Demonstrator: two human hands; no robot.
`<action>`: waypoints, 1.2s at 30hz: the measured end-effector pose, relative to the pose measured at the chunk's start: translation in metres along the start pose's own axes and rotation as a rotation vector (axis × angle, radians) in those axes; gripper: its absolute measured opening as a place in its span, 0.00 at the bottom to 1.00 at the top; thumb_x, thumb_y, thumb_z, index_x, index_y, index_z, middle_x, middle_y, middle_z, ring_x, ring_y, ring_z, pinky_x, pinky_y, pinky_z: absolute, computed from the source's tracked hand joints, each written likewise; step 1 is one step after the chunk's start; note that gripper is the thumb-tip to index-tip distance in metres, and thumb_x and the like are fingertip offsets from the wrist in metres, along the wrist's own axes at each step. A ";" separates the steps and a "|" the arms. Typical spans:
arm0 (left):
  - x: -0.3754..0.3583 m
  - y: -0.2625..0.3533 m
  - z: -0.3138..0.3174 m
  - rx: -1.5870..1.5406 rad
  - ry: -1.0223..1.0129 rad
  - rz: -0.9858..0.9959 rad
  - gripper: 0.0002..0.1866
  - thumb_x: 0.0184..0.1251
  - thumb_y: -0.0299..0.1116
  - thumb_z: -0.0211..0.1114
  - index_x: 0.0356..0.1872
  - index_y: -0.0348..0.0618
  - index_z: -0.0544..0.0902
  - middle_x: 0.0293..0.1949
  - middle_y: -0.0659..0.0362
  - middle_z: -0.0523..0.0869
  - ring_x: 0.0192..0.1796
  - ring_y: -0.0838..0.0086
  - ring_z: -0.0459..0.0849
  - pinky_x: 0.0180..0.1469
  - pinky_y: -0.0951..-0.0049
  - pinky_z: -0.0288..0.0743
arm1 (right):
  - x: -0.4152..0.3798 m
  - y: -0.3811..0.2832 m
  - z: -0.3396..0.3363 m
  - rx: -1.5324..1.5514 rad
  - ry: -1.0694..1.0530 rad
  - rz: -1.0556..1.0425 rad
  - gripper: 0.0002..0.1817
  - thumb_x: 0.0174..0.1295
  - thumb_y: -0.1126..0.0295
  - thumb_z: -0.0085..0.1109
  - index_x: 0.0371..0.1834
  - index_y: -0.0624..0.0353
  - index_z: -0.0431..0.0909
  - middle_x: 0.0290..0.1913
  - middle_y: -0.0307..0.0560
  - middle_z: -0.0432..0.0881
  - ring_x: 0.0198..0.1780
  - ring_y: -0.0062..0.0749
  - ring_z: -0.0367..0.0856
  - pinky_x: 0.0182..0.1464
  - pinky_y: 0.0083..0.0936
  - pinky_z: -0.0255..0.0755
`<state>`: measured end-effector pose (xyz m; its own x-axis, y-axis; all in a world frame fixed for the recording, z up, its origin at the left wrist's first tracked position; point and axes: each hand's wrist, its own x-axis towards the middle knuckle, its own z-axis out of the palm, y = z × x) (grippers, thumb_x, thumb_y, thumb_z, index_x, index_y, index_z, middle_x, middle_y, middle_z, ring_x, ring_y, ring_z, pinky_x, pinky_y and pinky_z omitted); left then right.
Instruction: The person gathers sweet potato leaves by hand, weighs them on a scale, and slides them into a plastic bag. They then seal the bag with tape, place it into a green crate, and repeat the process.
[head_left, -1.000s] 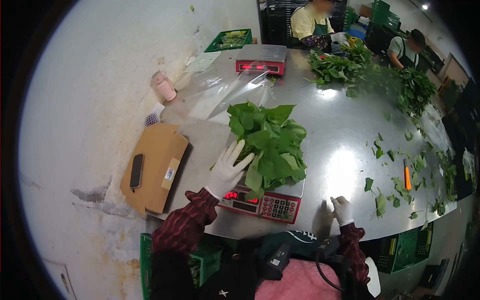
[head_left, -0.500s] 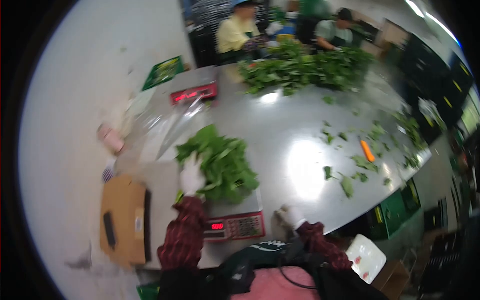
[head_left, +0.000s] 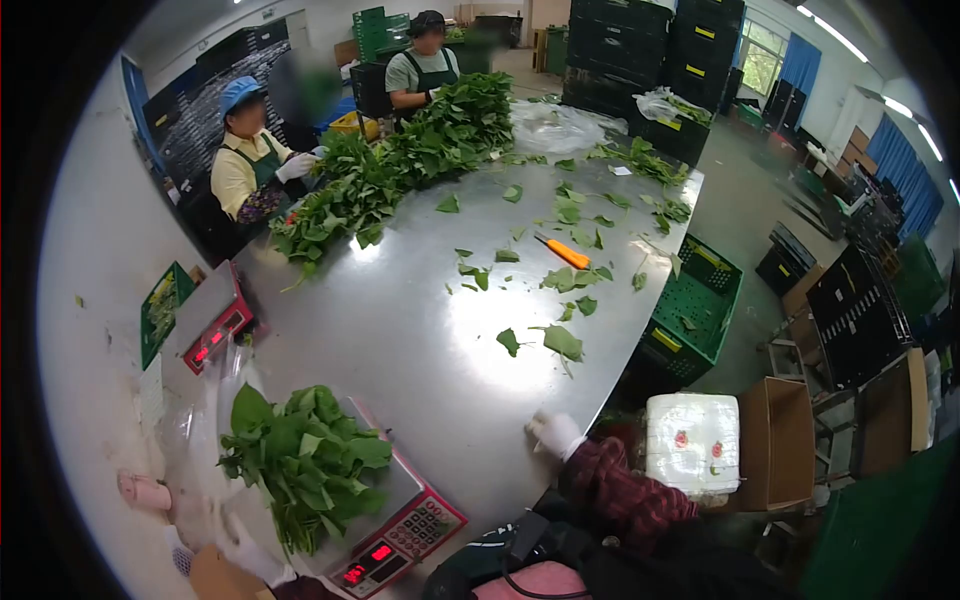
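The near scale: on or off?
On. The scale shows lit red digits on its front display, with a bunch of leaves lying on its pan.

Both hands wear white gloves, the right hand (head_left: 553, 434) below a red-and-black plaid sleeve (head_left: 615, 487). The leaves (head_left: 305, 462) are bright green, on a scale (head_left: 400, 535) with a red front, pale keys and red glowing digits. The worktop (head_left: 420, 330) is shiny grey steel; the knife (head_left: 562, 252) is orange.

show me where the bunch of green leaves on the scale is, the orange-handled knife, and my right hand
Bunch of green leaves on the red scale (head_left: 305, 465): head view, middle of the pile.
Orange-handled knife on the steel table (head_left: 567, 254): head view, on the orange handle.
White-gloved right hand (head_left: 553, 435): head view, back of the glove.
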<state>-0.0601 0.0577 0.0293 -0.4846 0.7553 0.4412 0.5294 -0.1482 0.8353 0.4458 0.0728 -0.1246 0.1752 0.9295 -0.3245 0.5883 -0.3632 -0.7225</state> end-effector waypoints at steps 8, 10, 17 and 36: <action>-0.149 0.090 0.124 -0.053 -0.413 0.712 0.13 0.47 0.24 0.61 0.38 0.36 0.81 0.42 0.47 0.82 0.48 0.55 0.80 0.51 0.62 0.74 | 0.154 0.027 -0.141 -0.291 0.406 -0.026 0.14 0.61 0.58 0.51 0.34 0.58 0.75 0.34 0.61 0.80 0.40 0.57 0.78 0.41 0.46 0.71; -0.194 0.058 0.183 0.055 -0.832 0.588 0.19 0.50 0.29 0.64 0.48 0.45 0.80 0.51 0.48 0.79 0.50 0.58 0.80 0.51 0.65 0.76 | 0.214 0.035 -0.164 -0.371 0.457 -0.042 0.13 0.61 0.59 0.51 0.38 0.58 0.75 0.34 0.60 0.81 0.40 0.56 0.79 0.43 0.47 0.70; -0.274 0.044 0.294 0.746 -0.863 0.103 0.27 0.52 0.46 0.65 0.57 0.57 0.76 0.67 0.47 0.62 0.69 0.48 0.57 0.68 0.45 0.46 | 0.337 0.036 -0.227 -0.423 0.315 0.046 0.23 0.53 0.57 0.62 0.48 0.59 0.72 0.42 0.58 0.81 0.44 0.52 0.81 0.47 0.40 0.74; -0.280 0.037 0.314 0.824 -0.483 0.115 0.23 0.52 0.38 0.64 0.52 0.51 0.79 0.64 0.47 0.67 0.67 0.52 0.62 0.67 0.48 0.52 | 0.192 0.069 -0.086 -0.458 -0.147 -0.508 0.18 0.56 0.49 0.56 0.28 0.54 0.80 0.24 0.48 0.81 0.25 0.43 0.81 0.27 0.40 0.74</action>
<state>0.3137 0.0417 -0.1667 -0.1576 0.9728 0.1697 0.9681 0.1183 0.2210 0.5882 0.2319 -0.1847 -0.2993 0.9470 -0.1168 0.8482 0.2079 -0.4872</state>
